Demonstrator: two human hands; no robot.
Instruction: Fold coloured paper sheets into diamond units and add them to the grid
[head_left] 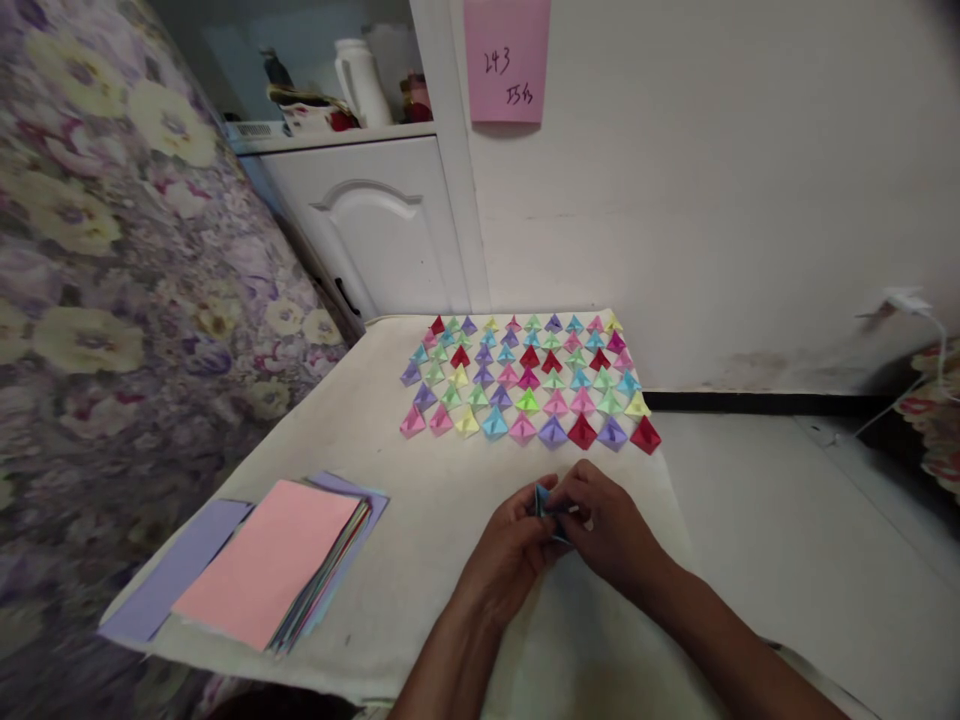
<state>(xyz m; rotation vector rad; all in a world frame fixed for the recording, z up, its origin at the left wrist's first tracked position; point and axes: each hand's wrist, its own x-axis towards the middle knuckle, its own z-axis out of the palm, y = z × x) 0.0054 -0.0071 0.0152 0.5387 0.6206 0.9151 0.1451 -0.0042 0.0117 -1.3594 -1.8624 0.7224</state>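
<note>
Both my hands meet over the near middle of a small cloth-covered table (390, 400). My left hand (510, 545) and my right hand (607, 520) pinch a small folded piece of blue paper (541, 500) between their fingertips; most of it is hidden by the fingers. Just beyond my hands lie several rows of small folded paper shapes (525, 385) in pink, red, green, blue, purple and yellow. A stack of coloured paper sheets (270, 565) with a pink one on top sits at the near left of the table.
A bed with a flowered purple cover (112, 300) runs along the left. A white cabinet (367, 220) with a jug (360, 80) stands behind. A pink note (506, 60) hangs on the white wall. The tiled floor (810, 530) is to the right.
</note>
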